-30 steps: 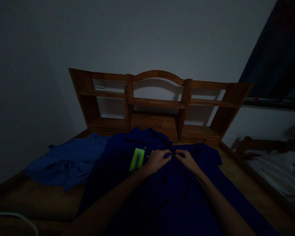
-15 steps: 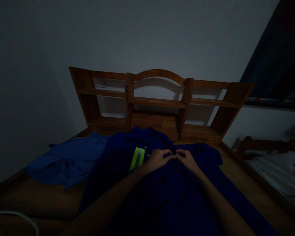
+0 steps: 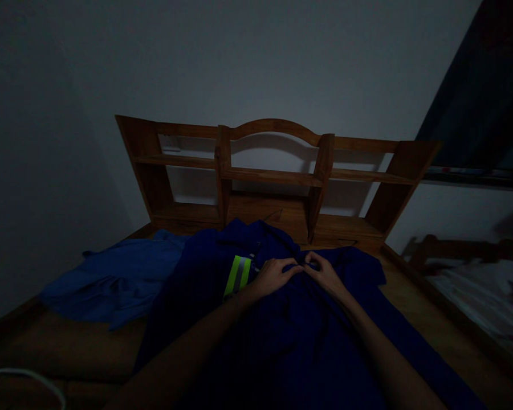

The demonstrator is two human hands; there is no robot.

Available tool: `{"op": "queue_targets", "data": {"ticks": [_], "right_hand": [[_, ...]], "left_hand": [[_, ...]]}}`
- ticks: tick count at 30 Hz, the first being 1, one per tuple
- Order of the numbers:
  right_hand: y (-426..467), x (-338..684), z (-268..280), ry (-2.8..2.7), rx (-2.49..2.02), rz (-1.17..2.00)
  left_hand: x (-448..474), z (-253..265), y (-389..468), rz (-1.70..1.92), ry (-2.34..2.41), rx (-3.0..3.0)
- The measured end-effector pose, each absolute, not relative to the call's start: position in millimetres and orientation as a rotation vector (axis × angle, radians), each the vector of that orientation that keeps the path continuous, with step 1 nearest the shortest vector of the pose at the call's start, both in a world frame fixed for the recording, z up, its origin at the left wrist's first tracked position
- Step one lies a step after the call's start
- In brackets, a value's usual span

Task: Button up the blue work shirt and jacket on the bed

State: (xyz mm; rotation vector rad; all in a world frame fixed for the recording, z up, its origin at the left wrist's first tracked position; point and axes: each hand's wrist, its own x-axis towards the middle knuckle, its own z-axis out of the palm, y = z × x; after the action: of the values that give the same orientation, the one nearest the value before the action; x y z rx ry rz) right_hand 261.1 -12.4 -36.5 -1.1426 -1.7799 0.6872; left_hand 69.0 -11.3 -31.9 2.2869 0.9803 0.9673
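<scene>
A dark blue work jacket (image 3: 282, 330) lies spread over the wooden surface in front of me, its collar toward the shelf. One yellow-green and silver reflective strip (image 3: 238, 274) shows on its left part. Near the collar, my left hand (image 3: 276, 275) pinches the jacket's front edge between thumb and fingers. My right hand (image 3: 322, 273) meets it fingertip to fingertip, thumb and forefinger closed on the same edge of cloth. What exactly lies between the fingertips is too dark and small to make out. Small pale buttons show beside the strip.
A lighter blue garment (image 3: 115, 279) lies crumpled to the left. Behind the jacket stands a wooden shelf unit (image 3: 273, 179) against the wall. A pale cable (image 3: 29, 373) curves at the lower left. White bedding (image 3: 487, 296) and a dark curtain (image 3: 483, 97) are at the right.
Both hands stay at the same place on the jacket. The right fingers have bent into a rounder pinch, and the fingertips have come closer together. The view has shifted slightly.
</scene>
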Motion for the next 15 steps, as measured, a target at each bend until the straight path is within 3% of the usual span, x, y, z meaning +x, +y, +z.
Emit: {"op": "queue_targets", "data": {"ticks": [7,15], "right_hand": [[-18.8,258.7,-28.3,-1.572,-0.967,1.216],[-24.9,263.9,-16.8,-1.640,-0.912,1.281]], "left_hand": [[70.1,-33.3,-9.0,0.969,0.945,2.246],[68.2,-33.9,-4.1,0.943,0.824,2.118]]}}
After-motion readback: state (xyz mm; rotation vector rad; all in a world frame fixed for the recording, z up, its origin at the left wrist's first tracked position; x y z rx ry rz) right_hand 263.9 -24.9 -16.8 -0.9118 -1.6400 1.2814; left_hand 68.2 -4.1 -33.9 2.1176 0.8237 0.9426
